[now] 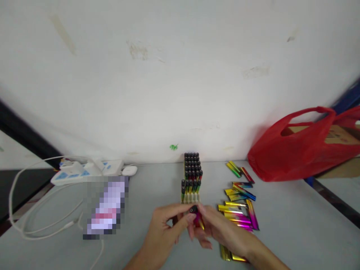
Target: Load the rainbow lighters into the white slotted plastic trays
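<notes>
Both hands meet in front of the rack, holding one slim tube (200,222) with a black top and a shiny magenta and gold body. The thumb and finger of my left hand (171,223) pinch it by the black end. Around its coloured body close the fingers of my right hand (218,227), partly hiding it. Just beyond stands a pale rack (192,198) whose near slots show bare. Several black-topped tubes (191,165) stand upright in rows in its farther part. To the right lie loose metallic sleeves (236,215) in gold, magenta, blue and green.
A red bag (292,153) with a cardboard box (337,135) in it sits at the back right. On the left are a white power strip (87,170), looping white cables (45,236), a white charger (129,170) and a phone (107,210) with a blurred screen. A wall rises behind the table.
</notes>
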The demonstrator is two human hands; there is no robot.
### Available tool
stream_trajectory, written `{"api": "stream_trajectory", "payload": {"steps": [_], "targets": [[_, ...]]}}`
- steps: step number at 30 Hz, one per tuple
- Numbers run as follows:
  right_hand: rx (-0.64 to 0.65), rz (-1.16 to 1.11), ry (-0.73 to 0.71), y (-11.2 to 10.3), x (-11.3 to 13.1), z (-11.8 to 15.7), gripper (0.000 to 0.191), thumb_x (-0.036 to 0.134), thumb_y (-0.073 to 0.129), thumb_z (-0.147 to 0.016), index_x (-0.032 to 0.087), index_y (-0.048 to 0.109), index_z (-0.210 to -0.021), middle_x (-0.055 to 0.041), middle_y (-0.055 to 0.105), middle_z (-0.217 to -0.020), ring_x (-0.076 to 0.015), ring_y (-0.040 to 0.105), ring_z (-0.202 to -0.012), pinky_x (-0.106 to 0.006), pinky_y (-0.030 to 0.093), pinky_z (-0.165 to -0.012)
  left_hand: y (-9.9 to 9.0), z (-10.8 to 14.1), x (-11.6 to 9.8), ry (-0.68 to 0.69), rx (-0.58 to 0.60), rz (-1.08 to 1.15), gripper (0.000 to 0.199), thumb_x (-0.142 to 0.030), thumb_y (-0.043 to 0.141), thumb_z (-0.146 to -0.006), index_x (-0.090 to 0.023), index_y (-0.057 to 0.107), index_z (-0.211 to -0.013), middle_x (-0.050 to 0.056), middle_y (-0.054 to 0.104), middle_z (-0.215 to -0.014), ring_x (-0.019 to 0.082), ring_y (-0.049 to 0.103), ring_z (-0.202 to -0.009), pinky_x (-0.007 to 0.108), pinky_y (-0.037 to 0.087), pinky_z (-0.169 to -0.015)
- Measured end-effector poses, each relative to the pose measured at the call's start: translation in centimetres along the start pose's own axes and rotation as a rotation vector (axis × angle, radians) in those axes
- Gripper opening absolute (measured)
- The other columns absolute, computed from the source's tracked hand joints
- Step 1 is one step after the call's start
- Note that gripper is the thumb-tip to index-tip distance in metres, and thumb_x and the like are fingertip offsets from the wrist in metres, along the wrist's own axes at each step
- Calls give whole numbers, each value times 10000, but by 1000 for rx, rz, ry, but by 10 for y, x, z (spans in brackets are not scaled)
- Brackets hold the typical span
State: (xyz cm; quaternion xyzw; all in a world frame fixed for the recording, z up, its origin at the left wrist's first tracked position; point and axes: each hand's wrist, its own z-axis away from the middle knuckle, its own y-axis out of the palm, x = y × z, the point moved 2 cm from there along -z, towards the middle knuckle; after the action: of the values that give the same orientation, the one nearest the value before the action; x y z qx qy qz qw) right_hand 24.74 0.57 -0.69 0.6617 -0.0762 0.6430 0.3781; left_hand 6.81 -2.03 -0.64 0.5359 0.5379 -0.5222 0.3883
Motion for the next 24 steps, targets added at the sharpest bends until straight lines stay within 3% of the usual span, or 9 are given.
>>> {"api": "stream_trajectory", "payload": {"steps": [3, 6, 11, 15, 24], "targets": [[-66, 5, 13, -3, -8, -2, 700, 857, 434, -1025, 194, 595, -865, 0, 507, -789, -140, 401, -674, -248, 363, -572, 5, 1, -4, -10, 28, -18, 398, -501, 693, -1025, -187, 895, -1165, 49, 798, -678, 103, 480, -455, 191, 385, -447], [-188, 93, 12, -3, -16, -2, 702, 874, 450, -1007, 211, 544, -796, 19, 485, -732, -141, 434, -656, -267, 378, -591, 6, 2, -2, -43, 71, -16, 449, -525, 633, -1061, -173, 885, -1180, 23, 733, -604, 99, 444, -438, 193, 354, -439], [-323, 18, 132, 3, -24, -6, 759, 989, 514, -858, 252, 399, -720, 89, 333, -633, -98, 222, -562, -267, 182, -524, 4, 2, 6, -134, 58, -46, 511, -585, 624, -1049, -145, 861, -1159, -62, 494, -489, 93, 400, -420, 189, 351, -451], [-332, -93, 190, 10, -24, -11, 781, 1005, 543, -762, 271, 306, -643, 109, 267, -569, -78, 159, -519, -289, 91, -519, 7, 2, 7, -145, 98, -55, 511, -592, 614, -1048, -144, 856, -1013, -56, 500, -519, 93, 424, -428, 187, 353, -448], [-351, -176, 197, 16, -25, -13, 706, 923, 527, -789, 277, 321, -593, 122, 243, -508, -65, 144, -471, -295, 69, -507, 8, 1, 3, -127, 84, -67, 445, -524, 657, -1025, -140, 879, -1054, -48, 534, -493, 98, 448, -415, 194, 364, -451]]}}
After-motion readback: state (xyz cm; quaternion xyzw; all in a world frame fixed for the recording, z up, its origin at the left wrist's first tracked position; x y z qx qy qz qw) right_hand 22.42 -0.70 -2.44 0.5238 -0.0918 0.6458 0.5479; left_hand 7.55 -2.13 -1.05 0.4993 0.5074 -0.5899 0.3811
